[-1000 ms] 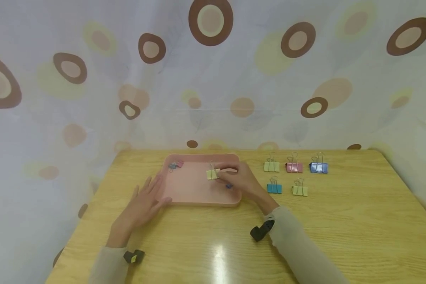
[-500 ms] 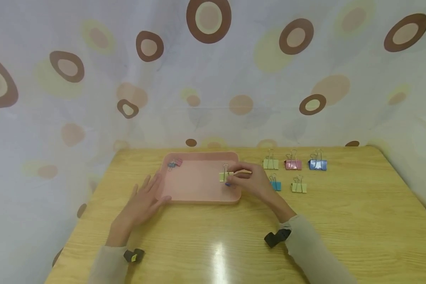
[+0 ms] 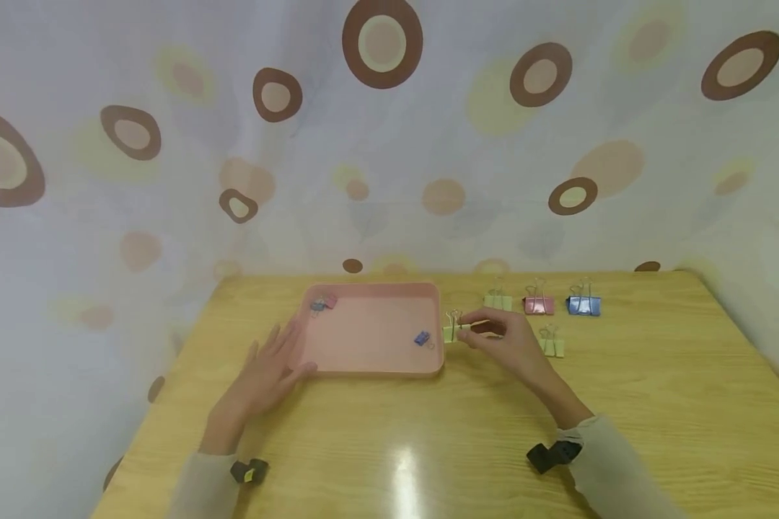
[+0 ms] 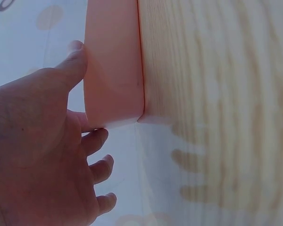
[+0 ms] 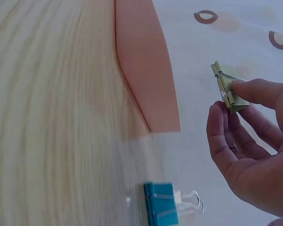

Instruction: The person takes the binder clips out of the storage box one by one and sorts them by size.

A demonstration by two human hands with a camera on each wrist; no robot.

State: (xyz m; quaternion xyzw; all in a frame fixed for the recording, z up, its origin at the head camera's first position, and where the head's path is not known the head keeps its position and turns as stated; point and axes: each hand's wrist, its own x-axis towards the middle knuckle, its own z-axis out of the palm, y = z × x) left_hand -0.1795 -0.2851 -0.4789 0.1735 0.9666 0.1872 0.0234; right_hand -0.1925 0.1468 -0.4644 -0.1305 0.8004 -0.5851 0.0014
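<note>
Patterned fabric (image 3: pixel 441 144) with brown and yellow ovals closes off the scene behind a wooden worktop (image 3: pixel 656 404). A pink tray (image 3: pixel 363 364) sits left of centre on the worktop.

Left hand (image 3: pixel 266 371): it lies at the 9 o'clock side of the tray, palm down, with the forearm running back toward 7 o'clock. The fingers are straight and slightly spread. In the left wrist view the thumb (image 4: pixel 73 63) rests against the tray's outer wall (image 4: pixel 113 70) near its corner. The hand holds nothing.

Right hand (image 3: pixel 509 346): it is positioned just outside the tray's 3 o'clock edge, with the forearm extending back toward 5 o'clock. Thumb and forefinger pinch a yellow-green binder clip (image 3: pixel 453 331), and the clip is clear of the tray rim. In the right wrist view the same clip (image 5: pixel 228 89) sits between the fingertips; the other fingers curl loosely beneath it.

Inside the tray:
- a small blue clip (image 3: pixel 422 338) lies near the 3 o'clock wall;
- a pink clip (image 3: pixel 328 300) and a blue-grey clip (image 3: pixel 316 306) lie together at the 10 o'clock corner.

On the worktop at 1 to 2 o'clock of the right hand, a row holds a green clip (image 3: pixel 497 299), a pink-red clip (image 3: pixel 538 305) and a dark blue clip (image 3: pixel 583 305). A yellow clip (image 3: pixel 552 344) lies just beside the hand at 3 o'clock. The right wrist view shows a teal clip (image 5: pixel 161 203) on the worktop below the hand.
</note>
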